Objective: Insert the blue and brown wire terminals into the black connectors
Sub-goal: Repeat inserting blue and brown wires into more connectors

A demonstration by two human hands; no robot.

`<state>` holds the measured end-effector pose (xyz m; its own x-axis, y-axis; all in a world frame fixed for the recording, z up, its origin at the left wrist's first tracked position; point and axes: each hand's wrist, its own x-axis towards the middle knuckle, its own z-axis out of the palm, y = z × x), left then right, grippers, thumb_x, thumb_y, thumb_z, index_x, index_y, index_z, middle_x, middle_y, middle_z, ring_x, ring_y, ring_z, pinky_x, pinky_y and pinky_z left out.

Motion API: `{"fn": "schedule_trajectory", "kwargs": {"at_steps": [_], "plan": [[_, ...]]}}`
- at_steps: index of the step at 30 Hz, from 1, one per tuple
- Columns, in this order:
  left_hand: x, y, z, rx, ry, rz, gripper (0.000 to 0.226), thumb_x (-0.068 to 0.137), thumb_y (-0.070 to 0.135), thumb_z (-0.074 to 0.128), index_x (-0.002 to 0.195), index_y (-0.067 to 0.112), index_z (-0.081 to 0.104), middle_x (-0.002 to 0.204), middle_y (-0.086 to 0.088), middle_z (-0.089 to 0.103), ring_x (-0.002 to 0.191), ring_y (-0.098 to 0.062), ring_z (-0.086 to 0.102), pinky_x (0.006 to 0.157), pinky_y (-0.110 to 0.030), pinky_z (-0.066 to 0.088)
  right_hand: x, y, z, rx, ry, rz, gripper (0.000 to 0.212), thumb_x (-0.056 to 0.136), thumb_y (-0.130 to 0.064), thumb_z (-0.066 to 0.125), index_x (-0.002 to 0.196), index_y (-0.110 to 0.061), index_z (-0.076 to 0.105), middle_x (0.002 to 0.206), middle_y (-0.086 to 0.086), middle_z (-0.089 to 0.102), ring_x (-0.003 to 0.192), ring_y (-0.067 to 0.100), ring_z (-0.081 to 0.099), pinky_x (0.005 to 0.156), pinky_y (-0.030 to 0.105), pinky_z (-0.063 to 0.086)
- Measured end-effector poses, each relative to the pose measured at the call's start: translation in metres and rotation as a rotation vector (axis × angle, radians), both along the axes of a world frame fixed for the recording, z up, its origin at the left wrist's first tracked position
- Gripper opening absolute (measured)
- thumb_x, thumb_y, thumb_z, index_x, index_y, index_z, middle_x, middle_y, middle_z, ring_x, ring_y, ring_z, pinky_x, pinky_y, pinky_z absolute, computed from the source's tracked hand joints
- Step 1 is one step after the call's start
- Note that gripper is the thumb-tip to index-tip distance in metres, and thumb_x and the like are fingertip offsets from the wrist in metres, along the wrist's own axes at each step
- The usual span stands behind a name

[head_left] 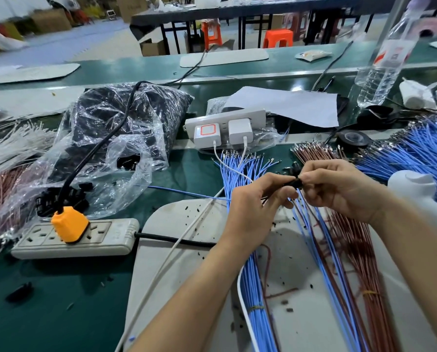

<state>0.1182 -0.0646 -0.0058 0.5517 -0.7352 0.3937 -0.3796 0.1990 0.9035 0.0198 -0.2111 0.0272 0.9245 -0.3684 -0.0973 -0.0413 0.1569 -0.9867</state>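
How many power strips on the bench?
2. Beige strip at front left, orange plug in it. White strip at centre, behind the loose blue wires, two white chargers plugged in. More could be hidden under the plastic bags or paper.

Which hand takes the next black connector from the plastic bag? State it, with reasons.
Left, probably. The plastic bag of loose connectors lies on the side of the left hand; the right hand would have to cross over it. Both hands pinch one black connector between them.
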Motion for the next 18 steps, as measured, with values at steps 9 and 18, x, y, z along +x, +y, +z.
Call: {"fn": "schedule_trajectory", "kwargs": {"at_steps": [9, 18], "plan": [[-0.002, 0.001, 0.0, 0.031, 0.011, -0.033, 0.017, 0.088, 0.011, 0.065, 0.103, 0.006, 0.068, 0.075, 0.0, 0.069, 0.061, -0.002, 0.061, 0.069, -0.017, 0.05, -0.004, -0.007, -0.003, 0.034, 0.041, 0.093, 0.01, 0.068, -0.017, 0.066, 0.058, -0.016, 0.065, 0.053, 0.006, 0.057, 0.046, 0.009, 0.054, 0.043, 0.016, 0.045], [-0.003, 0.0, -0.001, 0.05, 0.004, -0.066, 0.017, 0.085, 0.002, 0.066, 0.102, 0.0, 0.068, 0.075, 0.006, 0.067, 0.063, -0.004, 0.064, 0.069, -0.015, 0.051, -0.007, -0.018, -0.013, 0.15, 0.045, 0.175, 0.009, 0.072, -0.01, 0.07, 0.064, -0.011, 0.067, 0.065, 0.013, 0.066, 0.054, 0.015, 0.063, 0.049, 0.019, 0.051]]}}
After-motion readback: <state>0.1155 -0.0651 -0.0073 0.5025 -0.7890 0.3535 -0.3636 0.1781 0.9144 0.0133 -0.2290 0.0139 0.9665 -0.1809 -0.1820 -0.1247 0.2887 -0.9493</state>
